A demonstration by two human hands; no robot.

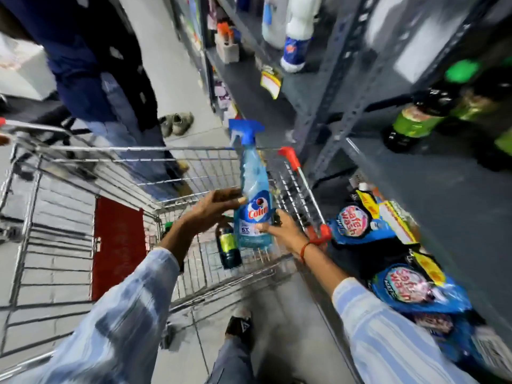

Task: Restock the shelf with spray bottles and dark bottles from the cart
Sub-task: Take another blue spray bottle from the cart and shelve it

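Spray bottle (251,195) upright between fingers, long axis vertical, over cart (166,173). Gripped by left hand (213,209) and right hand (279,228); shelf (443,189) beyond right fingers, right hand nearer.

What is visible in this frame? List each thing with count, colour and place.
spray bottle: one, blue, upright above the cart, held by both hands
dark bottle: one, dark with yellow-green label, lying in the cart
cart: one, wire with red corners, left of the shelf
shelf: one, grey metal, right side
dark bottles on shelf: at least two, green labels, upper right
white bottles: about two, top shelf, blurred
pouches: several, blue, low on the right
bystander: one, dark clothes, beyond the cart
left hand: on the spray bottle
right hand: on the spray bottle
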